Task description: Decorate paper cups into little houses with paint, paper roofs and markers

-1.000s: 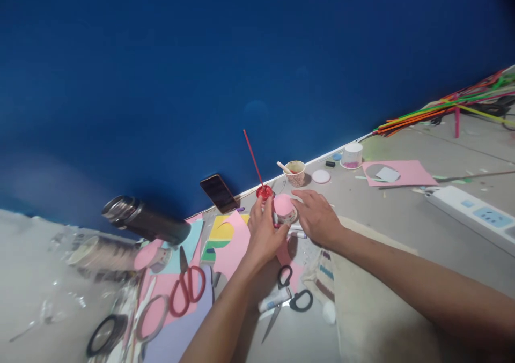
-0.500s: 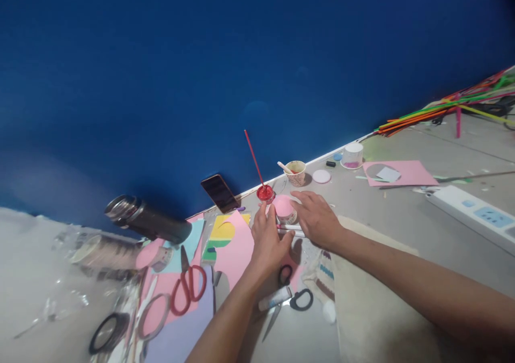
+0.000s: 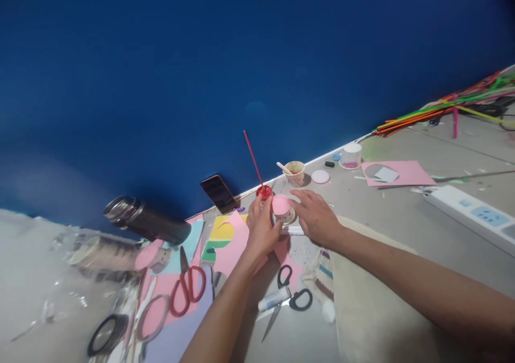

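Observation:
A small upturned paper cup (image 3: 281, 205) with a pink paper disc on its base sits between my two hands. My left hand (image 3: 260, 221) closes around its left side, thumb low and fingers beyond; the exact contact is partly hidden. From the right, my right hand (image 3: 316, 215) reaches over with fingers stretched out, the tips at the pink edge. Just in front of the cup lies a white pen-like stick (image 3: 295, 230). Behind my left fingers is a small pot of red paint (image 3: 264, 192) with a red stick standing in it.
Black-handled scissors (image 3: 300, 300) and a glue tube (image 3: 274, 299) lie nearer me. At left are red scissors (image 3: 188, 282), a dark flask (image 3: 147, 221) and stacked paper cups (image 3: 107, 253). A phone (image 3: 219, 192) leans on the blue wall; a power strip (image 3: 478, 213) lies right.
My left thumb has moved up and in toward the cup, and the left fingers have drawn together. A pinkish stick in front of the cup no longer shows. My right hand barely moved.

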Demonstrator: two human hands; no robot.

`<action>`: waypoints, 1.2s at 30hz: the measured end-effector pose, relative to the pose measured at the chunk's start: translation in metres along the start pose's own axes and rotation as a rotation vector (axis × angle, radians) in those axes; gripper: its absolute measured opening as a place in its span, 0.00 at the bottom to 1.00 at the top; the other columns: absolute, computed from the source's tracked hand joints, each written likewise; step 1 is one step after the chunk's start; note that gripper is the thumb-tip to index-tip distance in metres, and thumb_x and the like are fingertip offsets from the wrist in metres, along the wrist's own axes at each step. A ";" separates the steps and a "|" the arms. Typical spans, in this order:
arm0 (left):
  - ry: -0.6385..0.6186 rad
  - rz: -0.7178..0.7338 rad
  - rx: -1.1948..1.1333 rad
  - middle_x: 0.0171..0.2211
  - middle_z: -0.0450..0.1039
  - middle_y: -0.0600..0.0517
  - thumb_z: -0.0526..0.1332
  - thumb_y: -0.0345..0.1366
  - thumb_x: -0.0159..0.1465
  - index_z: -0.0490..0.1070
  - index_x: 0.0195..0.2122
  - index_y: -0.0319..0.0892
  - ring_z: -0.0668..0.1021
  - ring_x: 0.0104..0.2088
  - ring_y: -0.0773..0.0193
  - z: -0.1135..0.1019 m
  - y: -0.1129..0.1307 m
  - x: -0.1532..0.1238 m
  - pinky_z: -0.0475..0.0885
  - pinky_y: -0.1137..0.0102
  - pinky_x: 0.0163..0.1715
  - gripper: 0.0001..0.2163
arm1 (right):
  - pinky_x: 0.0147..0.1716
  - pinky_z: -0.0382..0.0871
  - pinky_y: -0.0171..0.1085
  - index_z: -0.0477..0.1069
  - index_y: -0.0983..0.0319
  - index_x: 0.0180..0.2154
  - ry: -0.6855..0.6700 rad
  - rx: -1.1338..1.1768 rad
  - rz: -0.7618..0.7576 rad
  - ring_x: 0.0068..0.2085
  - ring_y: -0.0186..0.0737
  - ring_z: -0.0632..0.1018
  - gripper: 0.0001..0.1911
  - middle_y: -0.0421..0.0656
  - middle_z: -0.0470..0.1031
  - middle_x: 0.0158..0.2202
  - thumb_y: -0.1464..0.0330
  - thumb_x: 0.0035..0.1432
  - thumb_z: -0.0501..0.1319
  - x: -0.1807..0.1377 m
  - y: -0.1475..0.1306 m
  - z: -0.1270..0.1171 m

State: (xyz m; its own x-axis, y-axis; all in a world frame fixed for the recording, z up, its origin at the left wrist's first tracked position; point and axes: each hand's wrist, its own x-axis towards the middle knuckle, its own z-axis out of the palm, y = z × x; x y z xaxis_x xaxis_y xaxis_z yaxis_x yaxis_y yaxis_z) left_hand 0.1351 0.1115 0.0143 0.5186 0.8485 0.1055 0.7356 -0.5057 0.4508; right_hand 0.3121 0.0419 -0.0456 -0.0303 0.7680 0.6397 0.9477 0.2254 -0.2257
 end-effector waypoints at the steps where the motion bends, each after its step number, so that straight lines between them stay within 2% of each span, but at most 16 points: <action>1: 0.016 -0.001 0.008 0.74 0.55 0.40 0.64 0.35 0.62 0.65 0.69 0.45 0.58 0.74 0.44 0.001 -0.001 0.001 0.55 0.48 0.71 0.32 | 0.57 0.66 0.55 0.74 0.64 0.58 0.013 -0.001 0.002 0.61 0.59 0.68 0.25 0.58 0.73 0.64 0.79 0.60 0.59 0.000 0.001 0.000; 4: 0.066 -0.007 0.018 0.72 0.59 0.41 0.64 0.33 0.60 0.66 0.68 0.45 0.61 0.72 0.44 0.005 0.000 0.003 0.58 0.49 0.70 0.33 | 0.56 0.67 0.53 0.75 0.64 0.57 0.064 -0.011 0.005 0.60 0.58 0.70 0.23 0.57 0.74 0.63 0.78 0.61 0.59 0.001 0.003 -0.002; 8: 0.093 0.037 0.034 0.75 0.54 0.40 0.60 0.27 0.59 0.56 0.74 0.43 0.59 0.73 0.47 0.006 0.001 0.000 0.57 0.50 0.71 0.40 | 0.53 0.67 0.51 0.77 0.65 0.53 0.125 -0.022 -0.015 0.58 0.56 0.72 0.19 0.55 0.77 0.60 0.79 0.61 0.59 0.001 0.001 -0.007; 12: 0.045 0.057 0.048 0.77 0.50 0.43 0.57 0.22 0.57 0.58 0.74 0.44 0.56 0.75 0.49 0.001 0.003 0.000 0.54 0.52 0.73 0.40 | 0.54 0.66 0.52 0.78 0.64 0.51 0.127 -0.015 -0.065 0.57 0.56 0.71 0.18 0.55 0.77 0.60 0.79 0.62 0.59 0.000 -0.004 -0.010; 18: -0.063 0.026 0.054 0.77 0.49 0.42 0.58 0.23 0.57 0.66 0.70 0.44 0.56 0.75 0.45 -0.005 0.001 0.009 0.54 0.49 0.73 0.37 | 0.54 0.65 0.54 0.78 0.63 0.51 0.068 -0.022 -0.090 0.57 0.57 0.71 0.17 0.54 0.76 0.62 0.78 0.63 0.59 -0.002 -0.007 -0.011; 23: -0.026 0.000 0.038 0.76 0.51 0.42 0.58 0.26 0.59 0.64 0.71 0.43 0.57 0.74 0.46 -0.001 0.004 0.005 0.55 0.50 0.72 0.36 | 0.54 0.65 0.54 0.78 0.63 0.53 0.032 -0.046 -0.089 0.58 0.57 0.70 0.19 0.54 0.76 0.63 0.78 0.63 0.59 -0.002 -0.006 -0.008; 28: 0.053 -0.088 0.053 0.75 0.53 0.39 0.59 0.28 0.60 0.58 0.73 0.42 0.57 0.75 0.44 0.007 0.011 -0.001 0.55 0.48 0.72 0.37 | 0.56 0.65 0.55 0.76 0.64 0.57 0.023 -0.062 -0.057 0.59 0.58 0.69 0.22 0.56 0.74 0.64 0.78 0.63 0.59 -0.002 -0.004 -0.005; 31: 0.046 -0.109 0.047 0.75 0.52 0.36 0.60 0.28 0.59 0.56 0.73 0.38 0.57 0.75 0.43 0.007 0.012 -0.002 0.55 0.47 0.72 0.39 | 0.57 0.64 0.55 0.76 0.63 0.58 0.020 -0.044 -0.060 0.60 0.58 0.68 0.23 0.55 0.74 0.64 0.78 0.62 0.59 -0.003 -0.006 -0.006; 36: 0.003 -0.115 0.045 0.76 0.51 0.35 0.59 0.29 0.60 0.59 0.71 0.38 0.56 0.75 0.42 0.002 0.011 -0.006 0.55 0.46 0.72 0.35 | 0.55 0.65 0.54 0.75 0.64 0.58 -0.042 -0.073 -0.084 0.59 0.59 0.69 0.24 0.56 0.72 0.65 0.77 0.62 0.59 -0.002 -0.008 -0.006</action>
State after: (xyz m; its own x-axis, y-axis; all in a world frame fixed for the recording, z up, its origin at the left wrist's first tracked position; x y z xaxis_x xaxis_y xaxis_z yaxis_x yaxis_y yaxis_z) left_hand 0.1413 0.1005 0.0168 0.4282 0.9018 0.0585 0.8092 -0.4114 0.4195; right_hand 0.3070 0.0346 -0.0410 -0.1224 0.7732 0.6223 0.9619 0.2468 -0.1175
